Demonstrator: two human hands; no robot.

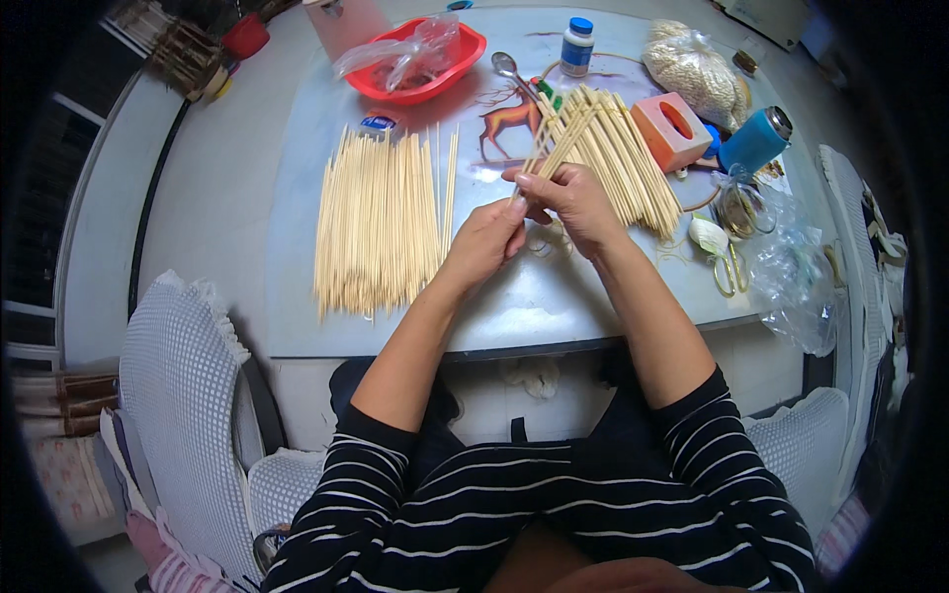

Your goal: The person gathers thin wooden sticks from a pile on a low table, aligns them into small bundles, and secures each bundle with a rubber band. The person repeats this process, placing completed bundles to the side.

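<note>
Both hands are raised just above the middle of the surface [247, 198]. The right hand [571, 201] is closed around a few bamboo skewers [554, 148], whose far ends fan out over a loose heap of skewers [623, 163] lying to the right. The left hand [486, 242] is curled beside it, fingertips touching the right hand near the skewers' lower ends; whether anything is gripped by it cannot be told.

A second, flatter spread of skewers [381, 222] is laid out to the left of the hands. Further back, a red basin [465, 54] with a clear bag inside, a metal spoon [506, 67], a white bottle with a blue cap [576, 46] and an orange tissue box [670, 130] are seen. A blue flask [756, 140] and scissors [727, 267] are placed at the right edge. White mesh-covered seats [178, 395] are drawn up around the surface.
</note>
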